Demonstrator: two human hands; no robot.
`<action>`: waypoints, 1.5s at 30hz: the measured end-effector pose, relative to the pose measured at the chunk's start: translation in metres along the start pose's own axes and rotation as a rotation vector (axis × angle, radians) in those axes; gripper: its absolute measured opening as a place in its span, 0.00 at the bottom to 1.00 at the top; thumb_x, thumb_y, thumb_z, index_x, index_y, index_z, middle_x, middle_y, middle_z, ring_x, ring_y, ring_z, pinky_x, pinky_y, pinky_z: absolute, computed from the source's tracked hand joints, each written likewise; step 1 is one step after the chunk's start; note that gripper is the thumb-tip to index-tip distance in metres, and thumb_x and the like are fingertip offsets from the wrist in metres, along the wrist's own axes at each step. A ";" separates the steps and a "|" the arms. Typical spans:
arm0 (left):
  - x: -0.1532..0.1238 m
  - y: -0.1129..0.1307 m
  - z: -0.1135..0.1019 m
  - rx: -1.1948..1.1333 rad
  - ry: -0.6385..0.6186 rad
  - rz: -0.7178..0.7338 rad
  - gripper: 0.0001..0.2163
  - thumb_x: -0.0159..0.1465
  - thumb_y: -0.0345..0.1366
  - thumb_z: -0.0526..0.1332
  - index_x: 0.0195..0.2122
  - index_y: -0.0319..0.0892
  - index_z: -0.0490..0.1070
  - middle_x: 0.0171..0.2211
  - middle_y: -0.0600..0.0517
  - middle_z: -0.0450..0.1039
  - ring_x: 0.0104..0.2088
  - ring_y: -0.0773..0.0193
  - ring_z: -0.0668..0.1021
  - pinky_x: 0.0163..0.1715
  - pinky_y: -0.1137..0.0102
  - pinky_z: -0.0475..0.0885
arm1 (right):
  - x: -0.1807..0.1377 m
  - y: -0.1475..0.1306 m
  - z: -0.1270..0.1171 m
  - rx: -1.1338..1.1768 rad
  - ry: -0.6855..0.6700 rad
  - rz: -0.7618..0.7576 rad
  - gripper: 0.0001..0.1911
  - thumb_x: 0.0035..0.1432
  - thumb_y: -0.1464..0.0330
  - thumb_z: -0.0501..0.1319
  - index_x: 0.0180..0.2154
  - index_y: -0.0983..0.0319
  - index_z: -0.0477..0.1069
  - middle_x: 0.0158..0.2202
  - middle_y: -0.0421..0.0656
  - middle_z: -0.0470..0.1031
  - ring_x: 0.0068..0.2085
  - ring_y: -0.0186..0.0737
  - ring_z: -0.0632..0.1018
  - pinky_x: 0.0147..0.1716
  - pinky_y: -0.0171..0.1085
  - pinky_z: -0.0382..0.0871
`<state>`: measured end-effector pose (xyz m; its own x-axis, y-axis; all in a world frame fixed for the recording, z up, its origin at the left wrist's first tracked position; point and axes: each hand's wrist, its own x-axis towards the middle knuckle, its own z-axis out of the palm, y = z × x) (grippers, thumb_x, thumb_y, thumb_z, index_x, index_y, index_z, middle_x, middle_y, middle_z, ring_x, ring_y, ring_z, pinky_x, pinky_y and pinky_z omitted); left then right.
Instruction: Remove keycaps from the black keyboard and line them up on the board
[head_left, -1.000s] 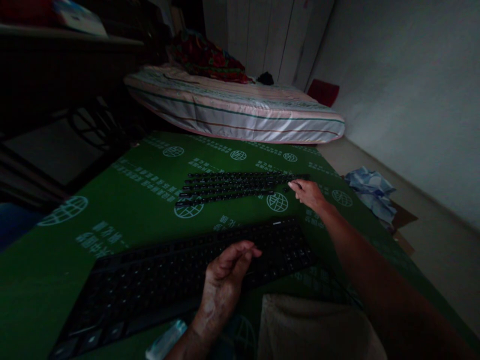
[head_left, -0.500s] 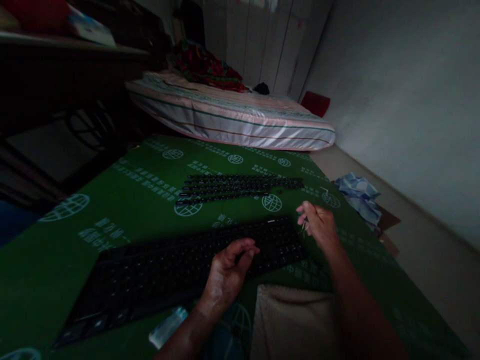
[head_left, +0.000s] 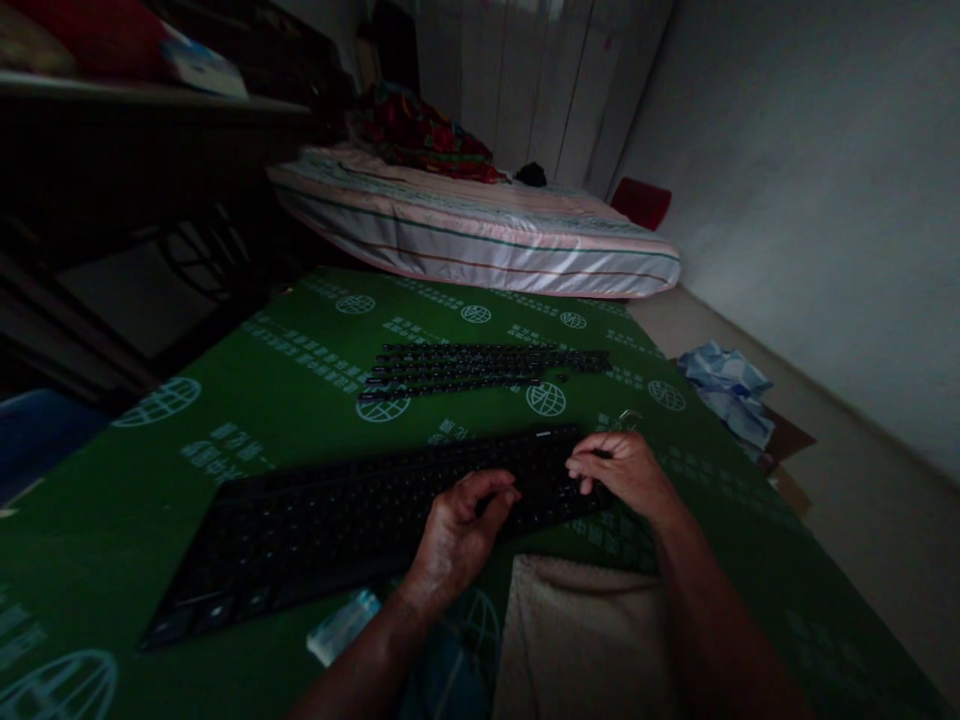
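Observation:
A black keyboard (head_left: 322, 530) lies slantwise on the green table. Over its right part is my left hand (head_left: 461, 520), thumb and forefinger brought together; what sits between the tips, if anything, is too small and dark to make out. My right hand (head_left: 619, 472) is closed in a pinch above the keyboard's right end. From behind its fingers sticks a thin bent wire tool (head_left: 631, 413), its lower end hidden by the hand. Beyond the keyboard, loose black keycaps (head_left: 450, 370) lie in several rows, with one small cap (head_left: 562, 378) just in front of them.
A small pale-blue packet (head_left: 343, 626) lies by my left forearm. Brown cloth (head_left: 577, 640) is at the near edge between my arms. A striped mattress (head_left: 480, 240) stands behind the table (head_left: 255, 420). Crumpled bluish plastic (head_left: 724, 385) lies on the right, beside the wall.
My right hand has moved left and down with the wire tool, closer to my left hand and over the keyboard. The left hand stays nearly where it was. The view has shifted slightly.

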<state>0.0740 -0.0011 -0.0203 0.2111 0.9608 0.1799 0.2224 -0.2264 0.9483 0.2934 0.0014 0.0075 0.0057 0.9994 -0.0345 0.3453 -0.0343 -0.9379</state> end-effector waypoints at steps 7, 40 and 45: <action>0.001 0.001 0.000 0.053 -0.012 0.033 0.07 0.57 0.35 0.60 0.33 0.42 0.76 0.32 0.50 0.79 0.33 0.61 0.80 0.34 0.71 0.75 | -0.001 -0.004 0.002 -0.061 -0.012 -0.045 0.13 0.50 0.59 0.62 0.24 0.63 0.71 0.22 0.40 0.75 0.19 0.29 0.71 0.20 0.29 0.64; -0.001 -0.002 0.002 0.150 -0.064 0.093 0.06 0.58 0.33 0.59 0.33 0.43 0.75 0.32 0.52 0.77 0.34 0.63 0.78 0.38 0.68 0.73 | -0.003 -0.006 0.024 -0.327 0.011 -0.107 0.19 0.59 0.58 0.52 0.21 0.62 0.64 0.12 0.34 0.62 0.15 0.28 0.65 0.17 0.29 0.57; 0.000 0.000 0.002 0.167 -0.063 0.105 0.06 0.58 0.34 0.59 0.33 0.44 0.75 0.31 0.53 0.78 0.33 0.64 0.78 0.37 0.68 0.73 | -0.002 -0.005 0.025 -0.316 0.025 -0.068 0.19 0.58 0.57 0.53 0.21 0.62 0.63 0.12 0.34 0.62 0.15 0.28 0.65 0.16 0.28 0.57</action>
<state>0.0758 -0.0014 -0.0206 0.2989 0.9200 0.2536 0.3496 -0.3528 0.8679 0.2682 -0.0007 0.0037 -0.0057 0.9993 0.0364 0.6202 0.0320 -0.7838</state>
